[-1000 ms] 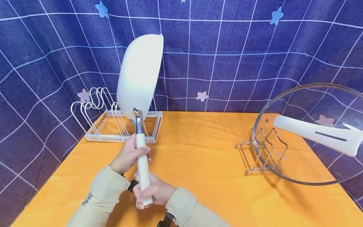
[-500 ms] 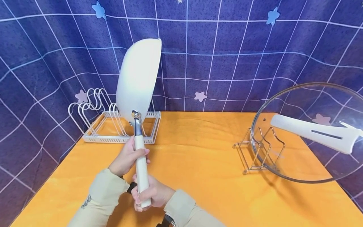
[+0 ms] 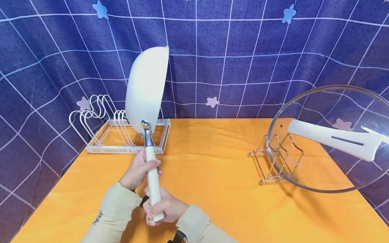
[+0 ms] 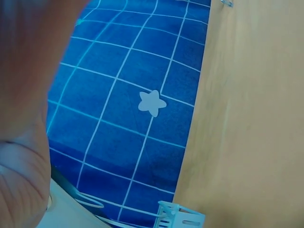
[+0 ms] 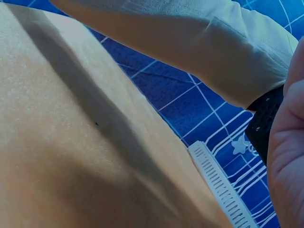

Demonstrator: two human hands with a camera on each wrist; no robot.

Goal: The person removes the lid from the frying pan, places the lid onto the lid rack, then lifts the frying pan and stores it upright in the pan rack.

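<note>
In the head view, a white wok (image 3: 146,87) is held on its side, its rim facing right and its handle slanting toward me. My left hand (image 3: 138,170) grips the cream handle (image 3: 153,185) near its metal neck. Lower down, my right hand (image 3: 167,206) wraps the handle's end. Behind and below the wok stands a white wire rack (image 3: 112,149) with curved dividers. Whether the wok touches the rack cannot be told, since its body hides part of it. Both wrist views show the hands only at their edges; the rack (image 5: 218,185) appears in the right one.
At the right, a glass lid (image 3: 322,182) with a white handle (image 3: 331,138) stands on edge in a small metal wire rack (image 3: 275,178). An orange cloth (image 3: 209,162) covers the table. A blue gridded curtain (image 3: 243,60) with stars hangs behind.
The wok has come down a little toward the white rack and stands slightly more upright. Both hands keep their grip on the handle. The head view has shifted slightly.
</note>
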